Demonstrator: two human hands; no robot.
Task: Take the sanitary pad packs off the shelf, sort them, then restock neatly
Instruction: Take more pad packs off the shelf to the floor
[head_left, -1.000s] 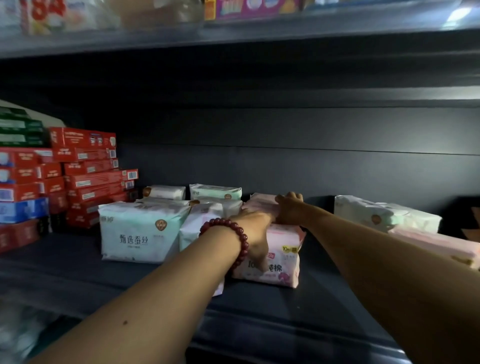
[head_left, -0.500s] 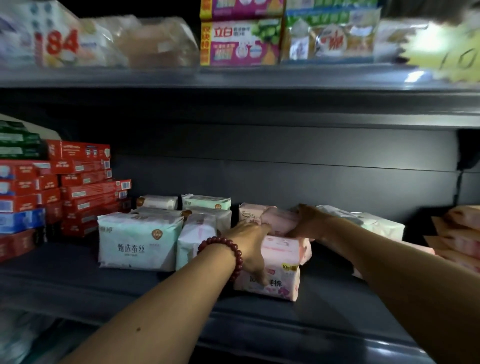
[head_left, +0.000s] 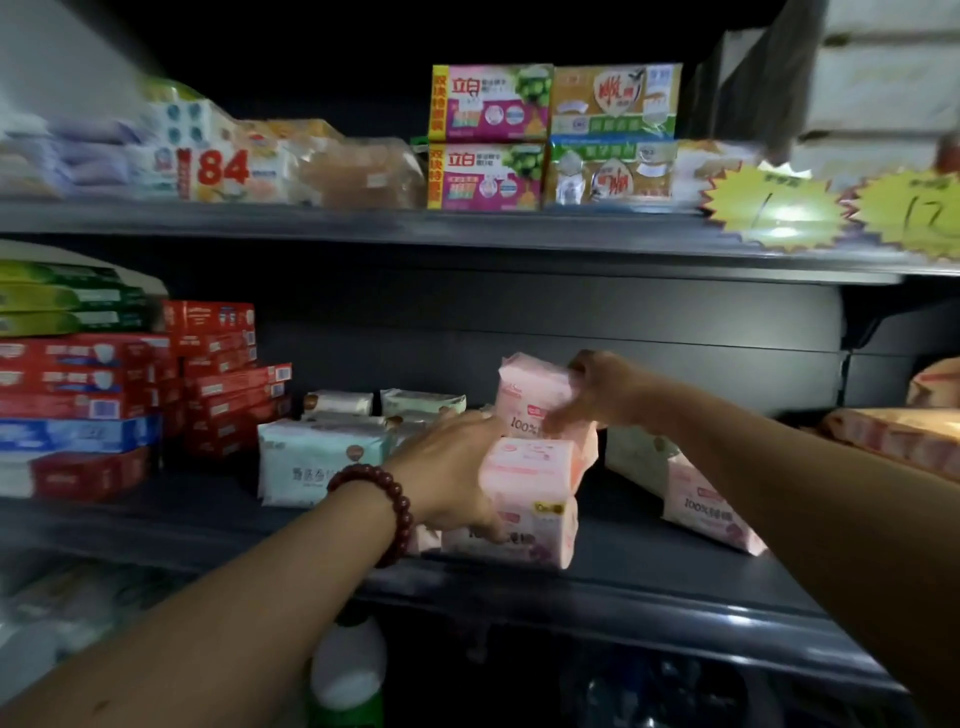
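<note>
Head view: the task is judged to be at an early stage, since most packs are seen on the shelf (head_left: 623, 587) and none is seen clear of it. A top pack (head_left: 524, 395) is pinched at its right end by the right hand (head_left: 597, 395), whose fingers (head_left: 558, 422) are curled over its edge; it is held just above a pink stack (head_left: 530, 499) of two more packs near the shelf's front middle. The left hand (head_left: 457, 467) is laid against the stack's left side with the thumb across the lowest pack; its fingers are hidden, so their curl cannot be told. Mint packs (head_left: 317, 467) are left in rows to the left, beside red boxes (head_left: 218, 374), and another pink pack (head_left: 711, 514) is left leaning to the right. Removal, sorting and restocking are all judged to remain. The top pack's printed face is turned toward the camera and slightly tipped; its long axis appears to run across the shelf, left to right, like that of the stacked packs.
</note>
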